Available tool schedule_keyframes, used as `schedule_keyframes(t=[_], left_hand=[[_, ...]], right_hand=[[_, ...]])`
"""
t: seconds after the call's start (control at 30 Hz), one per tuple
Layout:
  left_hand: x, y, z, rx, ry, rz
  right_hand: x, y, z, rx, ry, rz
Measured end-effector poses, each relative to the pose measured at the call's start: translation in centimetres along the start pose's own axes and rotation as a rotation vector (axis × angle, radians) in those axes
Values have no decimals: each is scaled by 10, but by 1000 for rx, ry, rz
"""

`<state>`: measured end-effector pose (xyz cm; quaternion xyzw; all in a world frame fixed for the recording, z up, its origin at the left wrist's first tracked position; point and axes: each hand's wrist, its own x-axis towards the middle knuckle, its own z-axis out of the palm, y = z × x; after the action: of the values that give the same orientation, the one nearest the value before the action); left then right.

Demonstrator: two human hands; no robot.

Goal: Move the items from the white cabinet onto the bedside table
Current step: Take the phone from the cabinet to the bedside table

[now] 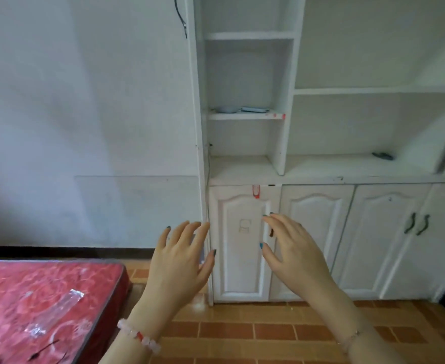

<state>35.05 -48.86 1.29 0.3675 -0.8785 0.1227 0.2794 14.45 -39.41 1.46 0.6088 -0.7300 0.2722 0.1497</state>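
The white cabinet (pixel 281 177) fills the right half of the view, with open shelves above and closed doors below. On a narrow shelf lie a small grey-blue dish (pixel 226 109) and a flat grey-blue device (pixel 255 109) side by side. A small dark object (pixel 382 155) rests on the wide shelf to the right. My left hand (pixel 182 261) and my right hand (pixel 292 253) are raised in front of the lower left door, fingers spread, holding nothing. No bedside table is in view.
A bed with a red patterned mattress (pixel 45 298) sits at the lower left, with clear plastic wrapping (pixel 55 313) on it. Brown floor tiles (pixel 255 332) run between bed and cabinet. Two dark handles (pixel 417 224) mark the right-hand doors.
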Motion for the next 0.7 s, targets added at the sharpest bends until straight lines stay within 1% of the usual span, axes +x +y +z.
schedule_keyframes(t=[0.13, 0.37, 0.7], left_hand=[[30, 6, 27, -26, -19, 45], [97, 25, 73, -73, 2, 98], [244, 43, 170, -29, 5, 89]], right_hand=[[22, 20, 11, 6, 19, 35], [75, 74, 32, 9, 39, 52], [201, 184, 77, 67, 45, 50]])
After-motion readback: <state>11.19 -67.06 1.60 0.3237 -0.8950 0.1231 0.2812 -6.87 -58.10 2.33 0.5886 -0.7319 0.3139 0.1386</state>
